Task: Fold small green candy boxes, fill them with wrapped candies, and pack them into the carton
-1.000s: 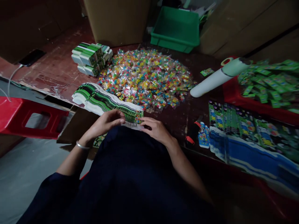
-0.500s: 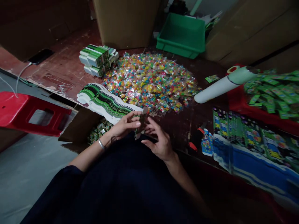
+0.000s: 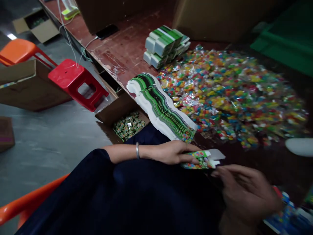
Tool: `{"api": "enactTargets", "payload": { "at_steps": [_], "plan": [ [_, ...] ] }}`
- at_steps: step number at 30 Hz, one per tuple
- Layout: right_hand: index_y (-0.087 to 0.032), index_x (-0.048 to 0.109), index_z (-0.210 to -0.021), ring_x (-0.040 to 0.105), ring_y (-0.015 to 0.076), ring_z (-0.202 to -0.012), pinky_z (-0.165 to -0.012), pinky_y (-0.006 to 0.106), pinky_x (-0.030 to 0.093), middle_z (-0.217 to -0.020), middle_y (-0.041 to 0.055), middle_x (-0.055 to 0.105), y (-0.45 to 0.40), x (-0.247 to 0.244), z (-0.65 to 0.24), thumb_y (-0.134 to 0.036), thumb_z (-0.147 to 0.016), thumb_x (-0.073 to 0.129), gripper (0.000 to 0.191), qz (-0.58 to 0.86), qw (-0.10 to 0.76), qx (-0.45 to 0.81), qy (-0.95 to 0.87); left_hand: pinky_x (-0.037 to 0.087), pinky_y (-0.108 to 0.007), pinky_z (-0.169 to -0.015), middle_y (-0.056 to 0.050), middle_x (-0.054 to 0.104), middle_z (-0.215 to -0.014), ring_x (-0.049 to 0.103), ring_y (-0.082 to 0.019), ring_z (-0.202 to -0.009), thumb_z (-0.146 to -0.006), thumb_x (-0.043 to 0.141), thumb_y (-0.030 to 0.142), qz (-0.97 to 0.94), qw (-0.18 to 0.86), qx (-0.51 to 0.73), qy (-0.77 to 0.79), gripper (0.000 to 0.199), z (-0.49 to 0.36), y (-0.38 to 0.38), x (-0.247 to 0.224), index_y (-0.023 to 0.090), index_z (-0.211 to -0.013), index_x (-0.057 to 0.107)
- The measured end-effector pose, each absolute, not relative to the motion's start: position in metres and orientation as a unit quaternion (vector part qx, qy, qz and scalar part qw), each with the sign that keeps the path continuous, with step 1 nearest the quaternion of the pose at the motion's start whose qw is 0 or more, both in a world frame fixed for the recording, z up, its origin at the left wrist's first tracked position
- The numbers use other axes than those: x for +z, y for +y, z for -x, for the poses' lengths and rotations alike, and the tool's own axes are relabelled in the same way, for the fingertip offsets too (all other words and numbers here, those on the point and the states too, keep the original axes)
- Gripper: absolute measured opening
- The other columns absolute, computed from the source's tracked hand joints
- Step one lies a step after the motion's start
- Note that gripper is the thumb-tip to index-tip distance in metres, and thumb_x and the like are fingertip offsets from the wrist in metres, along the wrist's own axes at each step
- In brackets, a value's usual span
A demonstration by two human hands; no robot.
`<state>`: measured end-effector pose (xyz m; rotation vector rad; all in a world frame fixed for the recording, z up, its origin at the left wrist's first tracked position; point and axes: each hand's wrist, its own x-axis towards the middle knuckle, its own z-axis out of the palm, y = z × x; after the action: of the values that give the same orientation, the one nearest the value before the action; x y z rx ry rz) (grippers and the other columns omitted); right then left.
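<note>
My left hand (image 3: pixel 172 152) is closed around a small candy carton (image 3: pixel 201 160), green with coloured printing. White flaps stand out from the carton's right end. Just beside those flaps is my right hand (image 3: pixel 246 187), blurred, with fingers curled and tips pinched together; whether anything is between them I cannot make out. Beyond my left hand lies a long row of flat green-and-white cartons (image 3: pixel 161 107), overlapping one another. A large heap of clear bags of colourful candies (image 3: pixel 232 94) spreads over the red-brown table (image 3: pixel 127 42).
Green-and-white packs (image 3: pixel 163 42) are stacked behind the row. Below the table edge stands an open cardboard box (image 3: pixel 117 111) holding small filled packets (image 3: pixel 129 125). A red stool (image 3: pixel 70 76) and an orange stool (image 3: pixel 18 50) stand left. A green tray (image 3: pixel 288 42) is at the upper right.
The view has swung left, so things appear farther right. The carton has turned from upright to lying sideways, its flaps toward my right hand. My right hand's fingers have curled in.
</note>
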<state>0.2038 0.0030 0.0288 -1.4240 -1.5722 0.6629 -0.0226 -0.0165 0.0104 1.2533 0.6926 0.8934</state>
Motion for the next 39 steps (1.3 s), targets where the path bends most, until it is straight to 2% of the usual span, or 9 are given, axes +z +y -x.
{"api": "enactTargets", "payload": {
  "at_steps": [4,9,12,16,20,24,30,33,39],
  "plan": [
    [-0.027,0.075,-0.091,0.071,0.0267,-0.071,-0.065,0.045,0.06,-0.083,0.0063,0.073,-0.005,0.015,-0.18,-0.067,-0.06,0.092,0.053,0.558,0.49,0.294,-0.602,0.053,-0.035,-0.102,-0.014,0.074,-0.124,0.069,-0.029,-0.117,-0.095,0.072,0.046,-0.523,0.618,0.47,0.352,0.043,0.021,-0.012,0.01,0.012,-0.122,0.075],
    [-0.021,0.075,-0.08,0.066,0.0199,-0.069,-0.075,0.04,0.06,-0.08,0.0025,0.072,-0.01,0.003,-0.152,-0.047,-0.082,0.084,0.027,0.565,0.513,0.296,-0.575,0.055,-0.036,-0.101,-0.015,0.075,-0.111,0.071,-0.027,-0.109,-0.093,0.074,0.044,-0.499,0.56,0.537,0.388,0.037,0.016,-0.015,0.004,0.011,-0.108,0.078],
    [-0.022,0.072,-0.078,0.066,0.0203,-0.068,-0.076,0.041,0.061,-0.075,0.0002,0.069,-0.004,-0.001,-0.141,-0.04,-0.08,0.085,0.023,0.529,0.579,0.28,-0.553,0.057,-0.038,-0.099,-0.016,0.073,-0.122,0.071,-0.028,-0.113,-0.093,0.075,0.04,-0.475,0.538,0.579,0.388,0.051,0.017,-0.02,0.005,0.011,-0.135,0.068],
    [-0.023,0.072,-0.107,0.074,0.0268,-0.082,-0.076,0.044,0.062,-0.095,0.0065,0.074,0.005,-0.001,-0.132,-0.04,-0.079,0.086,0.036,0.476,0.641,0.23,-0.556,0.05,-0.046,-0.114,-0.014,0.065,-0.145,0.063,-0.031,-0.132,-0.091,0.077,0.03,-0.518,0.521,0.569,0.368,0.062,0.024,-0.021,0.01,0.018,-0.15,0.058],
    [-0.02,0.072,-0.104,0.073,0.0258,-0.08,-0.071,0.042,0.061,-0.096,0.0085,0.074,0.003,-0.002,-0.135,-0.043,-0.083,0.082,0.032,0.513,0.603,0.214,-0.572,0.05,-0.043,-0.113,-0.014,0.068,-0.141,0.066,-0.031,-0.129,-0.092,0.077,0.03,-0.553,0.559,0.514,0.343,0.051,0.032,-0.016,0.011,0.02,-0.141,0.066],
    [-0.021,0.072,-0.084,0.07,0.0209,-0.076,-0.07,0.036,0.058,-0.082,0.0036,0.069,0.0,-0.003,-0.145,-0.037,-0.092,0.074,0.018,0.496,0.555,0.235,-0.625,0.056,-0.037,-0.095,-0.013,0.073,-0.124,0.07,-0.026,-0.107,-0.093,0.074,0.034,-0.545,0.594,0.475,0.353,0.037,0.035,-0.017,0.014,0.019,-0.126,0.07],
    [-0.024,0.067,-0.089,0.074,0.0235,-0.093,-0.082,0.04,0.062,-0.1,0.0077,0.074,0.006,0.004,-0.15,-0.032,-0.095,0.071,0.011,0.463,0.547,0.249,-0.651,0.049,-0.023,-0.064,-0.005,0.065,-0.108,0.057,-0.009,-0.068,-0.085,0.082,0.032,-0.45,0.65,0.476,0.385,0.036,0.026,-0.015,0.019,0.019,-0.113,0.062],
    [-0.025,0.063,-0.1,0.073,0.0202,-0.083,-0.074,0.034,0.062,-0.091,0.004,0.072,0.009,0.011,-0.149,-0.038,-0.092,0.075,0.02,0.442,0.571,0.314,-0.617,0.051,-0.021,-0.065,-0.003,0.061,-0.108,0.058,-0.007,-0.07,-0.079,0.088,0.031,-0.418,0.65,0.503,0.387,0.044,0.021,-0.012,0.021,0.02,-0.106,0.055],
    [-0.023,0.066,-0.085,0.068,0.0167,-0.077,-0.07,0.029,0.059,-0.085,0.0013,0.07,0.017,0.028,-0.16,-0.043,-0.084,0.083,0.027,0.436,0.474,0.454,-0.615,0.06,-0.028,-0.08,-0.007,0.062,-0.116,0.068,-0.015,-0.089,-0.085,0.08,0.023,-0.488,0.607,0.465,0.421,0.038,0.025,-0.011,0.027,0.02,-0.113,0.055]
  ]
}}
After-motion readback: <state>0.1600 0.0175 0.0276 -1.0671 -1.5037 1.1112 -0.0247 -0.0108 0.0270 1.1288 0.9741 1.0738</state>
